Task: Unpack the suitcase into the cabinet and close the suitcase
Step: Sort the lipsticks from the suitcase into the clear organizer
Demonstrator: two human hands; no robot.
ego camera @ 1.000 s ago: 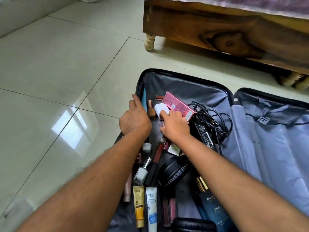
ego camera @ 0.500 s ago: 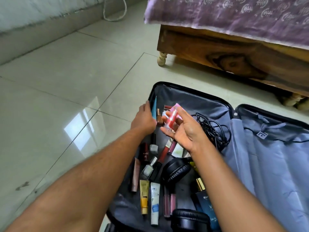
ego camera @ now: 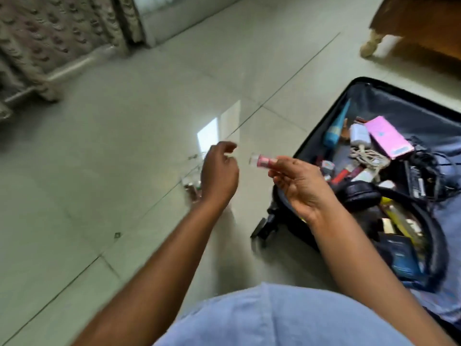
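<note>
The black suitcase lies open on the tiled floor at the right, holding a blue tube, a white charger, a pink box, black headphones, tangled cables and several cosmetics. My right hand is raised left of the suitcase and pinches a small pink bottle with a clear cap between thumb and fingertips. Further left, my left hand hovers over the floor with fingers loosely curled and nothing in it. No cabinet is in view.
A few small blurred bottles stand on the floor just left of my left hand. A wooden bed leg is at the top right. Patterned fabric hangs at the top left. My knee in light blue cloth fills the bottom.
Both hands have left the suitcase and swung left over the floor, the right one carrying the pink bottle. The camera has turned left, so the suitcase now sits at the right edge.
</note>
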